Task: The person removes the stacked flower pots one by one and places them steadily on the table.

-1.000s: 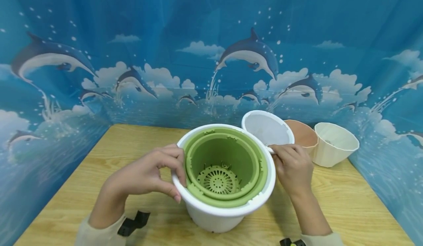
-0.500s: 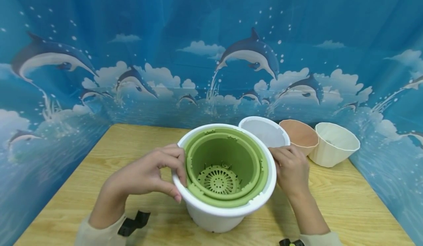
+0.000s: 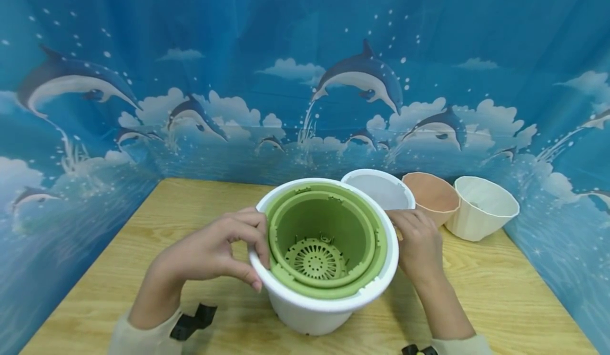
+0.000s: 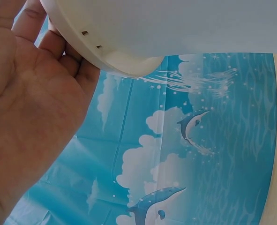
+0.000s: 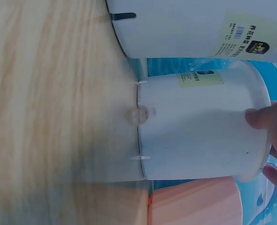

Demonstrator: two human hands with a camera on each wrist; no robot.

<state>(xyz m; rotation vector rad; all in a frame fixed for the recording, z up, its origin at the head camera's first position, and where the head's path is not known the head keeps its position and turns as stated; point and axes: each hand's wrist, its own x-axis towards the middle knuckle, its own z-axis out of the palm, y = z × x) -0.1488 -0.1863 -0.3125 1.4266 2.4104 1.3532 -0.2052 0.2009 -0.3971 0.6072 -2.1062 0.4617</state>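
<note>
A large white flowerpot [image 3: 312, 318] stands on the table with two green pots [image 3: 324, 220] nested in it; the inner one has a slotted base. My left hand [image 3: 216, 246] holds its rim, fingers over the inside edge and thumb outside. In the left wrist view the left hand [image 4: 40, 98] lies against the white rim [image 4: 86, 40]. My right hand [image 3: 419, 243] grips the near rim of a smaller white flowerpot [image 3: 378, 188] behind. The right wrist view has this smaller pot [image 5: 199, 126] upright at the table, with the right hand's thumb [image 5: 260, 118] on its rim.
An orange-brown pot [image 3: 431, 193] and a cream pot [image 3: 483, 206] stand side by side at the back right, beside the smaller white pot. A blue dolphin-print curtain [image 3: 286, 79] encloses the wooden table [image 3: 190, 201] at the back and sides.
My right hand has moved the smaller white pot down and slightly left, away from the orange-brown pot. The left hand and the large pot stay in place.
</note>
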